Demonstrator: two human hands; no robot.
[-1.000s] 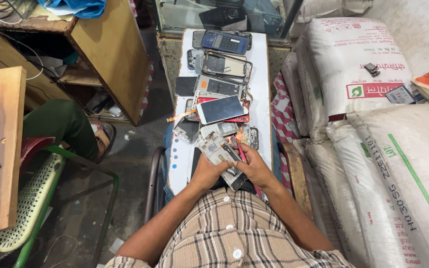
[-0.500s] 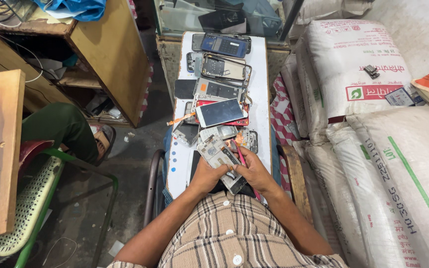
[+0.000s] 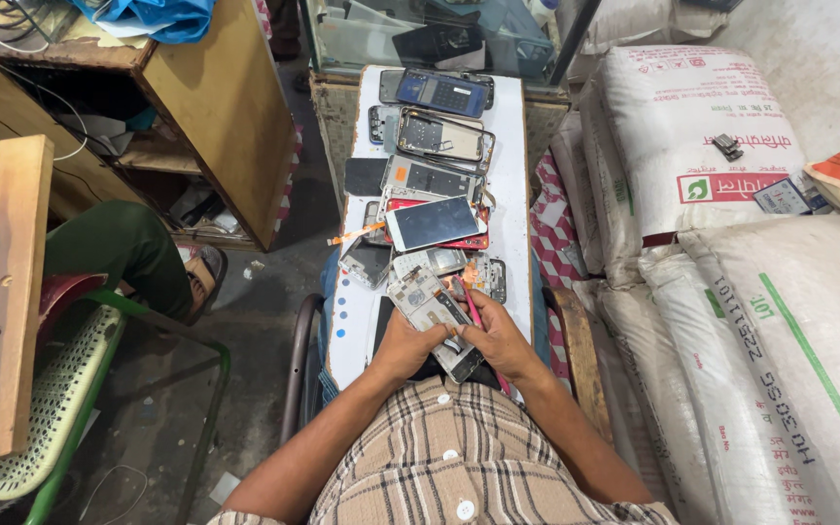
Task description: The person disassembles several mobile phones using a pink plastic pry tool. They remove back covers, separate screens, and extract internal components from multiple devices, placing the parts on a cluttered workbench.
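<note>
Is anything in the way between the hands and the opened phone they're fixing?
No. Both the left hand and the right hand already grip the opened phone, and the pink tool in the right hand rests against it. Nothing visible sits between them.

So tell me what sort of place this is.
Most likely a small phone repair stall. A narrow white board is strewn with opened phones and frames, the left hand steadies a stripped phone, and the right hand works a thin pink tool.
</note>
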